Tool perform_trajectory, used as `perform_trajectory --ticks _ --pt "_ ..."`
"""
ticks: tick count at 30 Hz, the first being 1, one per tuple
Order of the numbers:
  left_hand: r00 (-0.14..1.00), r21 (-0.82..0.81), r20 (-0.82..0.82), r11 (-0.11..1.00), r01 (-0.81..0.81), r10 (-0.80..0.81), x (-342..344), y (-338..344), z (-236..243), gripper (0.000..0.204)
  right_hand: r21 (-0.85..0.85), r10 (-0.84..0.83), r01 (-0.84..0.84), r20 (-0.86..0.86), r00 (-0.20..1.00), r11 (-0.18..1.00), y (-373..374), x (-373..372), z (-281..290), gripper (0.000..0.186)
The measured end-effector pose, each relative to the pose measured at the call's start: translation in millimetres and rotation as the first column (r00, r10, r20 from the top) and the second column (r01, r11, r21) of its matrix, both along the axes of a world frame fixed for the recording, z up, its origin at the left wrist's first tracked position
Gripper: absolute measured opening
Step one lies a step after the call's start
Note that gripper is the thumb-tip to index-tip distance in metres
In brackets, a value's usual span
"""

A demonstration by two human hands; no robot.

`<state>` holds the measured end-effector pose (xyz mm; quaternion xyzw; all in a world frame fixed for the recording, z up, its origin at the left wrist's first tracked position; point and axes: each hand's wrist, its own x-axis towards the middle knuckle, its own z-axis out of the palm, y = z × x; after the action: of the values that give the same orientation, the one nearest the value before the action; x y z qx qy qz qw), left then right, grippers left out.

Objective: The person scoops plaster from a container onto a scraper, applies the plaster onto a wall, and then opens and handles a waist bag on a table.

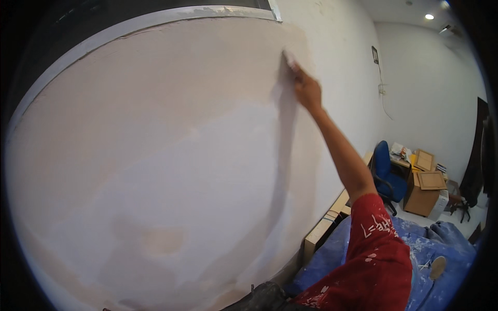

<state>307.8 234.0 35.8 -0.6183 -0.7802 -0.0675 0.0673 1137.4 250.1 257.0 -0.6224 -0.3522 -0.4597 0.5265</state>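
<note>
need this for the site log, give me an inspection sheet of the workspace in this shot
surface: wall coated in patchy pale plaster, pinkish above and whiter below, with a grey frame edge along the top
job's things: small flat tool with pale material on it, pressed to the wall near the top
clutter: blue drop cloth spattered white, cardboard boxes, blue office chair, pale boards along the wall base
grippers: right hand raised, closed on the tool; left hand not in view
cables: thin cable hanging down the far wall under a small dark fitting
surroundings: white room, ceiling spotlights on, dark object at the far right
</note>
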Motion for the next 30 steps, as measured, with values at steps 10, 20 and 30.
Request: perform_trajectory --ticks 10,20,30 --pt "0.999 -0.044 -0.039 0.999 -0.014 0.012 -21.2 0.4 -9.0 0.059 0.113 0.106 -0.105 -0.007 0.994 0.988 -52.3 -39.7 16.2 0.033" --pt "0.999 -0.021 -0.012 0.999 -0.044 0.044 -16.3 3.9 -7.3 0.07 0.146 0.026 -0.026 0.008 1.0 0.989 -19.0 45.7 78.0 0.041" --pt "0.993 -0.059 0.049 0.993 -0.101 0.104 -7.5 -5.1 2.3 0.064 -0.12 0.458 -0.445 0.134 0.879 0.888 -31.3 -121.5 -40.2 0.027"
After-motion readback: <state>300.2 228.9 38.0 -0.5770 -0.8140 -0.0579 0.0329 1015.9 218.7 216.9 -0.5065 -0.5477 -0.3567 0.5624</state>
